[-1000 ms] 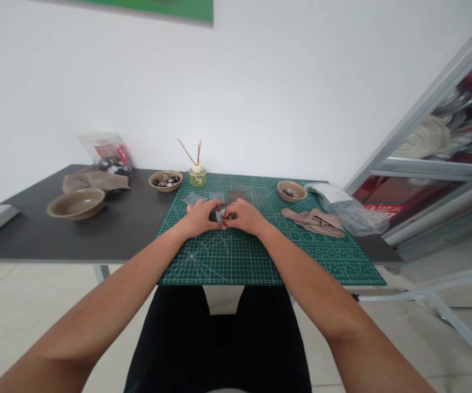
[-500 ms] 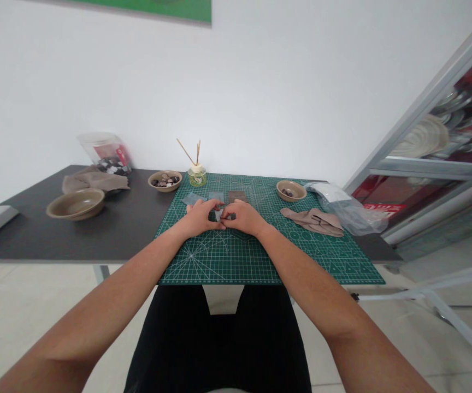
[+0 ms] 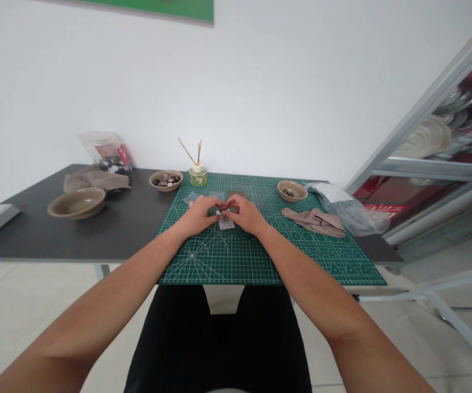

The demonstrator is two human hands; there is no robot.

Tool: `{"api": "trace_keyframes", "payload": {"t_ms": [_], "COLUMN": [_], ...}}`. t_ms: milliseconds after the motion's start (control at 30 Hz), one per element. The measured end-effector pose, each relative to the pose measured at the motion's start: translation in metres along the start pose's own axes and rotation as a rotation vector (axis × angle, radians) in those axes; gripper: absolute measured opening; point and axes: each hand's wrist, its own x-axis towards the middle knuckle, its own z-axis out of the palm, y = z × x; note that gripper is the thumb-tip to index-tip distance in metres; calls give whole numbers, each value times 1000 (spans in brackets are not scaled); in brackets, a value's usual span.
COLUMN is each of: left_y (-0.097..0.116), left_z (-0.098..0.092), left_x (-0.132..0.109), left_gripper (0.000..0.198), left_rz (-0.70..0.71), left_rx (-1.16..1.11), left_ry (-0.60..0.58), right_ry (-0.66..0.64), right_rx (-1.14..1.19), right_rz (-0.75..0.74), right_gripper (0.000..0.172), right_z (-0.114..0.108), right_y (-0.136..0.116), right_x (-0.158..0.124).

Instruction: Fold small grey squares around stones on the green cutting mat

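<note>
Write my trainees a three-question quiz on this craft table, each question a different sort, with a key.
1. True or false: the left hand and right hand meet at a small pale packet over the green cutting mat.
2. What stands at the mat's far edge? A) reed diffuser B) kettle C) lamp
3. Fill in: the beige cloth on the mat lies to the ___ of the right hand.
Key: 1 true; 2 A; 3 right.

A mat [image 3: 228, 262] lies on the table [image 3: 129, 229]. The left hand [image 3: 198, 215] and right hand [image 3: 246, 214] meet at its middle, with a small pouch [image 3: 225, 223] between them. Behind stands a reed bottle [image 3: 198, 174], a bowl of stones [image 3: 166, 180] to its left (off the mat).
</note>
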Motion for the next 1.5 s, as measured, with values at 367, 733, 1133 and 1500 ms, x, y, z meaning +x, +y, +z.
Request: {"api": "trace_keyframes", "payload": {"t_ms": [367,733,1133,1500], "left_y": [2,-2,-5,-11], "left_z": [-4,-3,1,7], "left_x": [0,2,2,5], "left_gripper": [16,14,19,22], "left_rz": [-163,-212,-215,-257], "left_rx": [-36,-37,-160,-495], "left_ry": [145,163,133,95], "right_ry": [-55,-236,-180,-134], "right_rx": [-201,-308,45,99], "right_rz": [6,-48,-60,-87], "right_gripper": [44,75,71,68], "right_z": [-4,-9,-9,-7], "right_y": [11,11,15,16], "right_x": [-3,-7,-5,-4]}}
